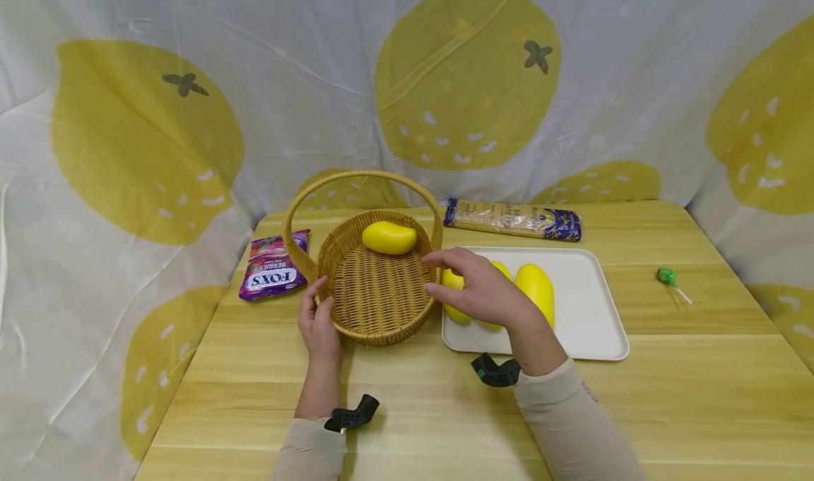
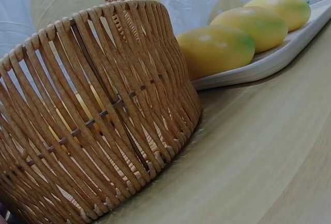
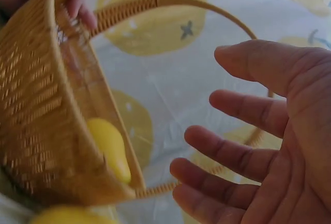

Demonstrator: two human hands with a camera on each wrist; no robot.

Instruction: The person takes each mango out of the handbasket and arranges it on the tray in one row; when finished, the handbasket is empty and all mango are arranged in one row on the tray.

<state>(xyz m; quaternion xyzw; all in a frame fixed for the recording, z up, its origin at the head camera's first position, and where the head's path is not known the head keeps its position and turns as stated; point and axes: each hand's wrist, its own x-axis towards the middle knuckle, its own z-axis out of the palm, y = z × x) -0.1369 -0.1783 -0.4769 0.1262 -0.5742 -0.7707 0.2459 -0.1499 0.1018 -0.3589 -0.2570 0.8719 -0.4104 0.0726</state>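
Observation:
A round wicker basket (image 1: 381, 336) with a tall arched handle stands on the table, one yellow mango (image 1: 389, 238) lying inside at its far side. My left hand (image 1: 320, 329) grips the basket's near left rim, with fingertips over the edge, as the right wrist view also shows. Over the gap between basket and tray hovers my right hand (image 1: 480, 287), its fingers spread and nothing in them. Beneath and beside it, three mangoes (image 2: 251, 27) lie side by side on a white tray (image 1: 585, 304); in the head view this hand partly covers them.
A purple Fox's Berries candy bag (image 1: 275, 265) lies left of the basket. Behind the tray is a long packet of what looks like spaghetti (image 1: 511, 220). A green-wrapped lollipop (image 1: 668, 277) lies at the right. A lemon-print curtain (image 1: 305, 78) closes off the back and sides.

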